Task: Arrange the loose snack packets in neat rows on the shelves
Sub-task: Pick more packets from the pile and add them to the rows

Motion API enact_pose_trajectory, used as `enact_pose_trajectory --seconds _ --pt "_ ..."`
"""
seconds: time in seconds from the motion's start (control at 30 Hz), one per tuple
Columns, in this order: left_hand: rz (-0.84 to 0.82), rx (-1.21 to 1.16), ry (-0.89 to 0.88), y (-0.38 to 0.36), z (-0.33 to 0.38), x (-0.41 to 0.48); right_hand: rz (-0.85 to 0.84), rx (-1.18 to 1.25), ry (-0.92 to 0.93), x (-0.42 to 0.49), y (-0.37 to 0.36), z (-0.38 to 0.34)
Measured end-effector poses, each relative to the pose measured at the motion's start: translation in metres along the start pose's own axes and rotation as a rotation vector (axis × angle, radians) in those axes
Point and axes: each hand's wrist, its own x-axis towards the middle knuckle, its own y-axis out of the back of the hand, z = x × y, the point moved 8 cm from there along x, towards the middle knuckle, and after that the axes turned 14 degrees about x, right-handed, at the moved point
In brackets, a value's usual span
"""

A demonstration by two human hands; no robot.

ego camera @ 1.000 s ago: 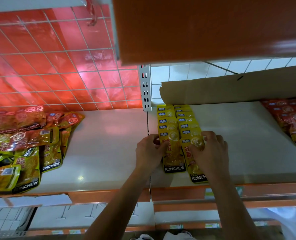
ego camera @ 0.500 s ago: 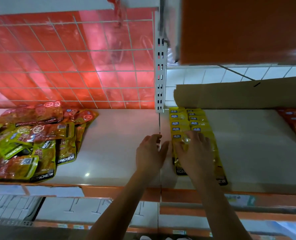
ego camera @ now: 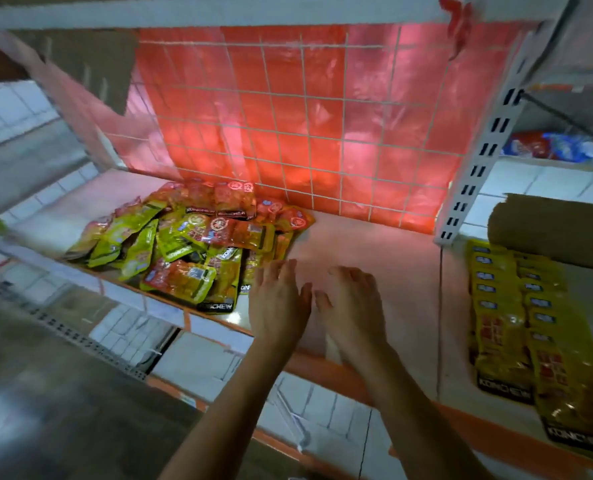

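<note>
hovering over shelf (ego camera: pixel 374 244): l hand (ego camera: pixel 279 303) & r hand (ego camera: pixel 352 306) flat, fingers straight, empty; loose packet pile (ego camera: pixel 198 244) just beside l hand.

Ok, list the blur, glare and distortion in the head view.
Head view: motion blur smears the left edge and floor; the left hand and right hand look soft; pink glare washes the red back panel and tints the shelf; wide-angle distortion slants the slotted upright; print on the loose packets is readable.
</note>
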Motion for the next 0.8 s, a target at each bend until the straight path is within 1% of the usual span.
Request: enact_pose_trajectory --seconds 0.17,0.27,0.37,0.6,0.7,0.8 --pt "-0.003 0.171 0.157 0.008 -0.077 0.017 -0.112 -0.001 0.063 0.02 -0.049 -0.04" --pt "-0.018 0.215 0.243 0.007 -0.11 0.024 -0.122 0.009 0.0 0.035 -0.074 -0.055" --pt "-0.055 0.229 0.271 -0.001 -0.126 0.028 -0.084 -0.017 -0.085 0.047 -0.09 -0.06" --pt "-0.011 0.19 0.172 -0.008 -0.121 0.035 -0.084 -0.002 -0.262 0.057 -0.106 -0.049" --pt "-0.026 0.193 0.111 -0.011 -0.115 0.039 -0.09 0.057 -0.319 0.058 -0.103 -0.042" --pt "-0.049 0.157 0.117 -0.01 -0.109 0.044 -0.08 0.164 -0.334 0.059 -0.094 -0.035"
